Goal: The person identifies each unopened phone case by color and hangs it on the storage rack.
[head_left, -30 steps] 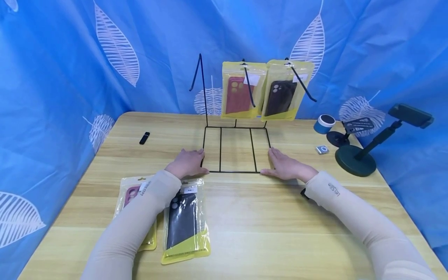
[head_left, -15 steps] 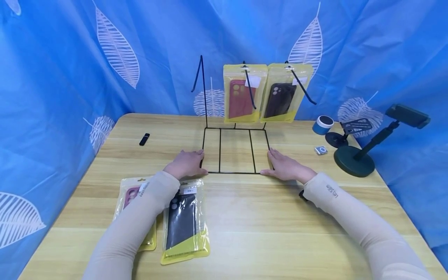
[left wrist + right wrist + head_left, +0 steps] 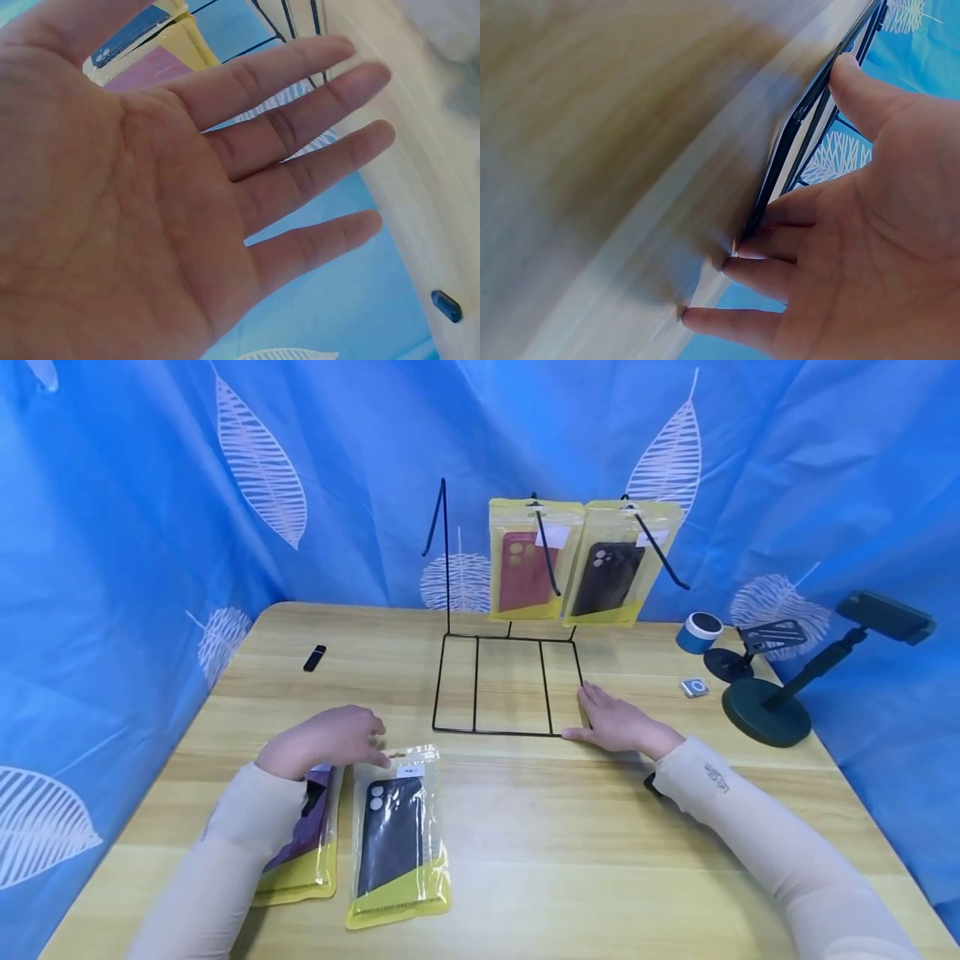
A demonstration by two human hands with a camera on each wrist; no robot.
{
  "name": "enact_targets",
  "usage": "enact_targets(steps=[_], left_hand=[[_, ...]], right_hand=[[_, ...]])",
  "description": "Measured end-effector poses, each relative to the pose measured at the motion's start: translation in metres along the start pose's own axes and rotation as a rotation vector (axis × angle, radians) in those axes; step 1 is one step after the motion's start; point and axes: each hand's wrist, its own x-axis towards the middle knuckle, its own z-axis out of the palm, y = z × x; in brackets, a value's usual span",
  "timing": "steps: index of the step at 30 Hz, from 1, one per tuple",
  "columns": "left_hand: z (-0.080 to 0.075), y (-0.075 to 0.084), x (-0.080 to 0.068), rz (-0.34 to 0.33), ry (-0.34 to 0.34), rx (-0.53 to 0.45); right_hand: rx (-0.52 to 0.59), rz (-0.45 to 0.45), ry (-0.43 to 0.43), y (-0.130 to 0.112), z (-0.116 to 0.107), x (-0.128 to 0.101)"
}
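Now | two packs hanging on rack; two packs lying under left hand, fingers spread, holding nothing | right hand bracing rack's base, fingers loosely curled against its wire.

Both my forearms wear close-fitting beige sleeves that end at the wrist, leaving the left hand and right hand bare. The right sleeve carries a small dark printed logo near its cuff; the left sleeve shows plain, faintly creased fabric.
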Motion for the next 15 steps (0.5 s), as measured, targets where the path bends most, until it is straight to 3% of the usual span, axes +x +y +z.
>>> enact_targets(steps=[5,10,15], left_hand=[[0.014,-0.004,-0.004,0.052,0.038,0.084],[0.026,-0.008,-0.002,0.050,0.110,0.058],[0.027,-0.012,-0.001,0.115,0.160,0.028]], right_hand=[[-0.007,0.004,0.012,0.003,-0.001,-0.003],[-0.003,0.003,0.010,0.002,0.000,-0.002],[0.005,0.006,0.008,0.000,0.000,-0.001]])
